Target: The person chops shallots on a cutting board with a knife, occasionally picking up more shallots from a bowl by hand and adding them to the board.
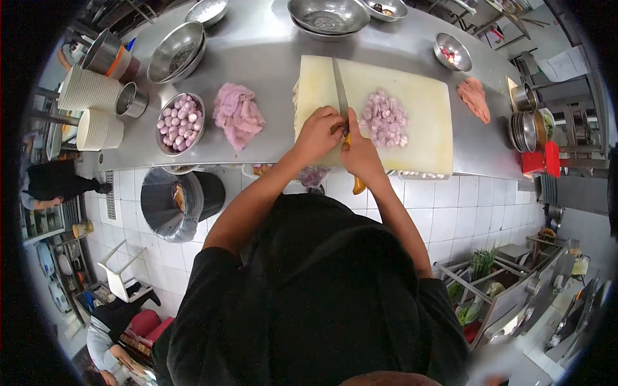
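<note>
My right hand (362, 154) is wrapped round the yellow handle of a kitchen knife (340, 87), whose long blade points away from me over the white cutting board (425, 103). Close by the blade's left side is my left hand (317, 134), its fingers drawn together near the heel of the knife. What those fingers hold, if anything, is hidden. On the board to the right of the knife lies a pile of cut shallots (385, 119). Left of the board, a steel bowl holds peeled whole shallots (180, 122), with a crumpled pink cloth (237, 114) beside it.
Steel bowls (328, 18) stand along the table's far side, and a small bowl (452, 53) holds red pieces. An orange cloth (474, 100) lies at right. Stacked white containers (100, 130) stand at left. A lined bin (168, 206) is below the table edge. Other people are at left.
</note>
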`<action>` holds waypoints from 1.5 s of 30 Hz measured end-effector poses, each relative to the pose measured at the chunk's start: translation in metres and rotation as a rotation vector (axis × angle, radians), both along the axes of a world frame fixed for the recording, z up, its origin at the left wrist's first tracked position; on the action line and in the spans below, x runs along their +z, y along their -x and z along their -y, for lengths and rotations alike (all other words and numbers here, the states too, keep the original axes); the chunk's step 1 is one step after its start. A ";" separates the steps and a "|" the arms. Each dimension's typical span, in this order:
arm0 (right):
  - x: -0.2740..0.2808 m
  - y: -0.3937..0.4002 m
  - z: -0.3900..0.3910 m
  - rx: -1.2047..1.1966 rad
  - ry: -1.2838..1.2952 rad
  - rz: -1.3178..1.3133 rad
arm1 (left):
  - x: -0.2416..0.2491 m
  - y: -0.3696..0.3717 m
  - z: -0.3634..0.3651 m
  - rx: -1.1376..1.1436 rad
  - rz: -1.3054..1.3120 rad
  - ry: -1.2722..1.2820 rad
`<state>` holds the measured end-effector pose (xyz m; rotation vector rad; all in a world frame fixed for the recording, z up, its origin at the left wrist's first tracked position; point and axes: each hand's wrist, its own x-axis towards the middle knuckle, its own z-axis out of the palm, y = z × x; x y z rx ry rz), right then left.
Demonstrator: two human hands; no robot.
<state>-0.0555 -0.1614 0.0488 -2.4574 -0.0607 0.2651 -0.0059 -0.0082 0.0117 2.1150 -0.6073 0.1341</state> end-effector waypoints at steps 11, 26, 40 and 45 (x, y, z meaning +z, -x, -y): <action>0.004 -0.001 0.000 -0.009 0.002 -0.078 | 0.026 -0.080 -0.037 0.263 -0.150 0.082; 0.007 0.000 -0.001 0.008 0.018 -0.036 | 0.008 -0.016 -0.016 -0.176 -0.076 -0.045; 0.005 0.005 0.000 0.012 -0.089 -0.102 | 0.009 0.019 0.023 0.416 -0.359 0.142; 0.005 0.005 0.001 0.012 -0.077 -0.109 | 0.014 0.011 0.017 0.394 -0.516 0.216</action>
